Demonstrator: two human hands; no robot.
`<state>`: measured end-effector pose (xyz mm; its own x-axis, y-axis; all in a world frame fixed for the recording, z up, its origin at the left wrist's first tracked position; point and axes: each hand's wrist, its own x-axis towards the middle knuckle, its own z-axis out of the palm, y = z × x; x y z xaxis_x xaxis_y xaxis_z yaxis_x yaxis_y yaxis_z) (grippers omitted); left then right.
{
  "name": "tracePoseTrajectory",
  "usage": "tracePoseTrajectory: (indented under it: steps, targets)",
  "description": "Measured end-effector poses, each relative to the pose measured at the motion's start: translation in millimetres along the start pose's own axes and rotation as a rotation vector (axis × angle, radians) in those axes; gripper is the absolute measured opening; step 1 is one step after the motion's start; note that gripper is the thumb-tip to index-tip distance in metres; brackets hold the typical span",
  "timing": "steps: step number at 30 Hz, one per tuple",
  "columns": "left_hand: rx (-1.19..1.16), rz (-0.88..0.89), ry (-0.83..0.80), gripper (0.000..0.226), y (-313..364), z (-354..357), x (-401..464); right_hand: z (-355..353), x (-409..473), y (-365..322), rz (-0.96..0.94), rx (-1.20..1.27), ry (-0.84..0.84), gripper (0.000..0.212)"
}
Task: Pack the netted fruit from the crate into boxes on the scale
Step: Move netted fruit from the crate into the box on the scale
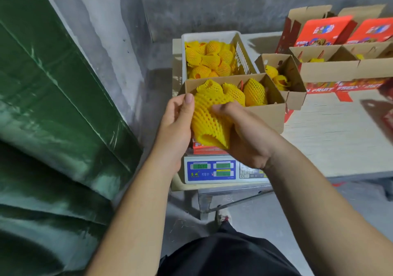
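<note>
Both hands hold one netted fruit (209, 118) above the scale (223, 170).

The left hand (177, 120) and right hand (244, 131) curl around its yellow sleeve; the box (268, 114) sits just beyond them, the crate (242, 51) farther back.

a fruit in yellow foam netting (209, 119) is held above the scale (221, 170), just in front of the open cardboard box (266, 111) standing on it. that box holds more netted fruit (254, 92). behind it, a white plastic crate (242, 51) is heaped with netted fruit in the same yellow mesh.
</note>
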<state>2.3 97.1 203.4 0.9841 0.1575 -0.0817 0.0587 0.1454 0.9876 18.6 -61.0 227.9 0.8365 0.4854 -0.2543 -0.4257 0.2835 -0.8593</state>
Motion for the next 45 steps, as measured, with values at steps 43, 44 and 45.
tracePoseTrajectory:
  steps: [43, 44, 45]
  targets:
    - [0.168, -0.104, 0.072, 0.019, -27, -19, 24, -90, 34, 6, -0.358, -0.975, 0.554, 0.042]
    - [0.17, -0.104, 0.074, 0.019, -28, -18, 27, -94, 36, 4, -0.365, -0.997, 0.579, 0.043]
    - [0.172, -0.104, 0.075, 0.019, -29, -18, 29, -99, 40, 2, -0.367, -1.034, 0.614, 0.044]
